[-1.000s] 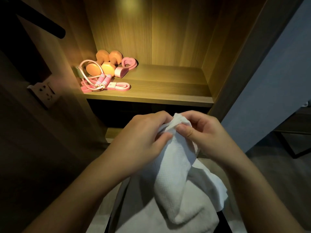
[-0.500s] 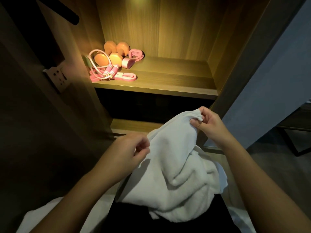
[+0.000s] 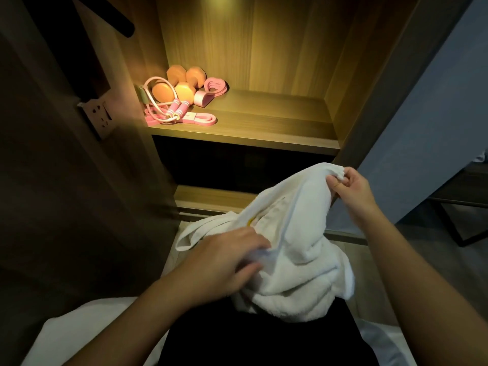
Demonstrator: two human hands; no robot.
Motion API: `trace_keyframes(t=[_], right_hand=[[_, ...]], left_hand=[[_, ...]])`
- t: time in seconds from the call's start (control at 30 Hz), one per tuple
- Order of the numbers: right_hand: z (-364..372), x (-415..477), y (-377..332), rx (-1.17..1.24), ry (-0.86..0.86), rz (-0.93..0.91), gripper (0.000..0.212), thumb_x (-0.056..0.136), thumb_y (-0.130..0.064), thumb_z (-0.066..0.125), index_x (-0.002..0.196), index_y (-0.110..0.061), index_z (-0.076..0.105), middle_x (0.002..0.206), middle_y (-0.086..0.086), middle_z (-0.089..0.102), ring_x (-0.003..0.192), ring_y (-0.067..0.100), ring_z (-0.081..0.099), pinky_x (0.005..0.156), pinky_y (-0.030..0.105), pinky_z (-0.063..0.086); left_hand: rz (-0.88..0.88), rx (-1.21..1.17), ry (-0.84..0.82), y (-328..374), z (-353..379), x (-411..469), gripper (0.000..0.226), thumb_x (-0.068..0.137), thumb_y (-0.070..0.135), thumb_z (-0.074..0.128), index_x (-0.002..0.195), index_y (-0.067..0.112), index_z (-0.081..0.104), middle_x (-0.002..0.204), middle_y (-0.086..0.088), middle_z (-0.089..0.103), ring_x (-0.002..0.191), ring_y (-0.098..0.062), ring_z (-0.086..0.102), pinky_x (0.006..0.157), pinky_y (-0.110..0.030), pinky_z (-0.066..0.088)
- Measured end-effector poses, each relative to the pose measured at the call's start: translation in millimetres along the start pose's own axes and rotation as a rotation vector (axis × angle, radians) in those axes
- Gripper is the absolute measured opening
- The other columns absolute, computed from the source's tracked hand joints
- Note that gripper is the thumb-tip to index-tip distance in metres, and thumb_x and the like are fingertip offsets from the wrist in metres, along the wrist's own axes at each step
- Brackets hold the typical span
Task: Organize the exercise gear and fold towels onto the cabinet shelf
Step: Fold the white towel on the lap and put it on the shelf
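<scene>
Right now the white towel (image 3: 298, 233) hangs bunched low and near, in front of the person and below the lit cabinet shelf (image 3: 264, 125). The right hand (image 3: 353, 188) pinches a top corner between thumb and curled fingers, raised to the right. The left hand (image 3: 221, 262) sits lower left with fingers curled into a middle fold, probably gripping it, though the fingertips are buried in cloth. The towel looks soft, thick and light, so it will sag and drape rather than slip. It is best taken at corners or along a hem. Orange dumbbells (image 3: 184, 85), a pink jump rope (image 3: 169, 108) and a pink resistance band (image 3: 203, 118) crowd the shelf's far left. Its middle and right are bare wood, with room for a folded towel. Mind the shelf's front edge and the right side wall (image 3: 369, 101) just beside the right hand.
</scene>
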State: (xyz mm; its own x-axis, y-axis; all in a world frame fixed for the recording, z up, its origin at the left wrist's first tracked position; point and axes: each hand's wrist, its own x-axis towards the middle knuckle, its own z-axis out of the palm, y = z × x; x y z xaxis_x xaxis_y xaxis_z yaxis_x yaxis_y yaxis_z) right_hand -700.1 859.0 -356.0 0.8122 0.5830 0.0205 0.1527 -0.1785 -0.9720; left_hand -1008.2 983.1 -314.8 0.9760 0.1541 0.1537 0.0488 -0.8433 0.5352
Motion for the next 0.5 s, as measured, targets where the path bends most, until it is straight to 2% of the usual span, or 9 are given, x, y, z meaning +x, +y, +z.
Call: trace_keyframes(t=[0.1,0.17,0.27,0.33,0.43,0.5], right_hand=[[-3.5,0.9,5.6,-0.051,0.034,0.013,0.022,0.091,-0.024,0.065,0.105,-0.008,0.060,0.095,0.006,0.066,0.089,0.020,0.061,0.084,0.039,0.052],[-2.2,0.3,6.7,-0.069,0.035,0.015,0.021,0.091,-0.025,0.066,0.104,-0.009,0.060,0.094,0.002,0.066,0.088,0.019,0.062,0.085,0.040,0.053],[-0.4,-0.4,6.9,-0.079,0.030,0.011,0.012,0.090,-0.025,0.066,0.099,-0.018,0.060,0.092,-0.004,0.066,0.087,0.015,0.064,0.086,0.039,0.054],[-0.1,-1.0,6.7,-0.083,0.022,-0.001,0.012,0.090,-0.026,0.066,0.099,-0.019,0.060,0.094,-0.002,0.066,0.090,0.018,0.064,0.085,0.038,0.055],[0.9,-3.0,5.0,-0.088,0.001,-0.027,0.015,0.090,-0.026,0.066,0.101,-0.019,0.060,0.098,-0.001,0.067,0.091,0.017,0.065,0.077,0.027,0.057],[2.6,-5.1,1.3,-0.082,-0.021,-0.047,0.012,0.089,-0.025,0.066,0.099,-0.023,0.060,0.097,-0.004,0.067,0.086,0.010,0.066,0.069,0.017,0.054]], left_hand=[[0.049,-0.023,-0.198,1.3,1.9,2.0,0.033,0.091,0.028,0.045,0.118,0.029,0.063,0.106,0.015,0.062,0.100,-0.001,0.051,0.094,-0.025,0.040],[0.012,-0.031,-0.292,2.6,2.7,8.2,0.042,0.085,0.022,0.039,0.116,0.027,0.068,0.105,0.010,0.067,0.101,-0.005,0.053,0.097,-0.026,0.037],[-0.123,-0.071,-0.297,2.0,4.3,15.6,0.035,0.084,0.006,0.044,0.102,0.015,0.073,0.106,0.003,0.066,0.101,-0.010,0.055,0.094,-0.028,0.043],[-0.193,-0.011,-0.279,-2.6,6.3,18.6,0.033,0.089,0.000,0.046,0.103,0.011,0.074,0.116,0.003,0.060,0.110,-0.012,0.054,0.098,-0.024,0.040],[-0.309,0.043,-0.284,-6.5,8.9,20.9,0.029,0.094,0.011,0.053,0.118,0.019,0.067,0.126,0.005,0.051,0.112,-0.015,0.054,0.099,-0.027,0.043],[-0.417,0.018,-0.281,-5.9,12.2,23.4,0.045,0.089,0.020,0.063,0.131,0.024,0.050,0.131,0.007,0.046,0.108,-0.015,0.055,0.095,-0.034,0.047]])
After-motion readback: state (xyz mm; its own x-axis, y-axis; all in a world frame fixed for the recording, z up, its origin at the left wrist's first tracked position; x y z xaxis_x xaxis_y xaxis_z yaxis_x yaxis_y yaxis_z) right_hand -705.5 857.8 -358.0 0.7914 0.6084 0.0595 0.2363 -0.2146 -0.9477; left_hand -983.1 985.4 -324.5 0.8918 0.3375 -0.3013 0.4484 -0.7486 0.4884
